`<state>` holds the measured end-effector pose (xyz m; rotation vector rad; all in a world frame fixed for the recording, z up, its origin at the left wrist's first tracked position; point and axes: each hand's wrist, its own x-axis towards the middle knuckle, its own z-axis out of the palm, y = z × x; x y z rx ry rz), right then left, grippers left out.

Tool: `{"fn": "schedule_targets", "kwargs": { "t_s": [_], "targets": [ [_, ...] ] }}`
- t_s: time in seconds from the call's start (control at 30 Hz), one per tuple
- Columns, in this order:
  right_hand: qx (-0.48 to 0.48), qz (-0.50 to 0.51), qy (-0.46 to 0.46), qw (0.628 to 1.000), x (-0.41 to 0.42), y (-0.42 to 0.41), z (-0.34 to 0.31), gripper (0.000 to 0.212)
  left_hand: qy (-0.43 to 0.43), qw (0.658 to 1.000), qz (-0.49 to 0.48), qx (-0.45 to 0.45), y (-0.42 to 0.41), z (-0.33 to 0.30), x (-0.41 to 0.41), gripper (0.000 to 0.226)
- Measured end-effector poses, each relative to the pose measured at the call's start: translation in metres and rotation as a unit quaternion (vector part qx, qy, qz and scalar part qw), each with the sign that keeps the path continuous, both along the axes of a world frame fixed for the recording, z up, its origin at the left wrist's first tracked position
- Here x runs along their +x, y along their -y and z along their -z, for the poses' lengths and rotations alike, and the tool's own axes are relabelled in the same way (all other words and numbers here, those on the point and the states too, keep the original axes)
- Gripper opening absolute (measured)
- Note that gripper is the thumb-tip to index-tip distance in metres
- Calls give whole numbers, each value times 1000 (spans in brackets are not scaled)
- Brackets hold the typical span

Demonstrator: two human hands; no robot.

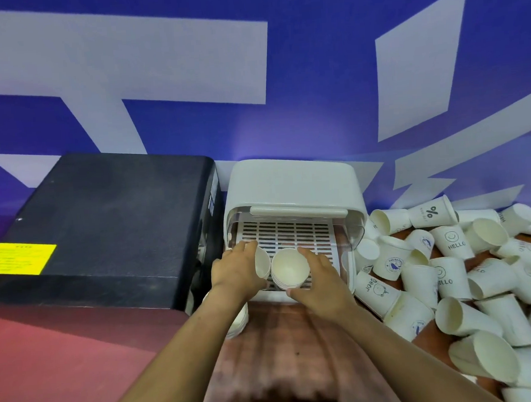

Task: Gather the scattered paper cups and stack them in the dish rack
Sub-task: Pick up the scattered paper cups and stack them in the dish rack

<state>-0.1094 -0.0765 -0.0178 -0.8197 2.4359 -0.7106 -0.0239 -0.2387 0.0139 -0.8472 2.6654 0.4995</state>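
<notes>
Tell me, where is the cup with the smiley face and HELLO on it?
The HELLO cup stands in the cup pile on the right of the head view, right of the white dish rack.

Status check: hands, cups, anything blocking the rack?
Left hand holds one cup. Right hand steadies cup stack on dish rack tray. Loose cups piled right; rack opening unobstructed.
</notes>
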Motion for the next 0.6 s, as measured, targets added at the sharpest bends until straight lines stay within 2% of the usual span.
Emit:
{"fn": "schedule_targets", "kwargs": {
  "t_s": [0.13,0.27,0.37,0.6],
  "targets": [
    [-6,-10,-6,1000,-2,-5,-8,80,-3,1000,2,0,-1,-6,2,86],
    [-24,-8,13,1000,1,-24,-14,65,-111,994,1,-9,-18,-18,21,71],
    [-3,-9,6,1000,10,-45,-21,61,-180,983,24,-7,-38,-26,35,59],
    [17,39,-32,999,27,-100,-36,48,-205,973,105,8,-79,-43,43,56]
  ]
}}
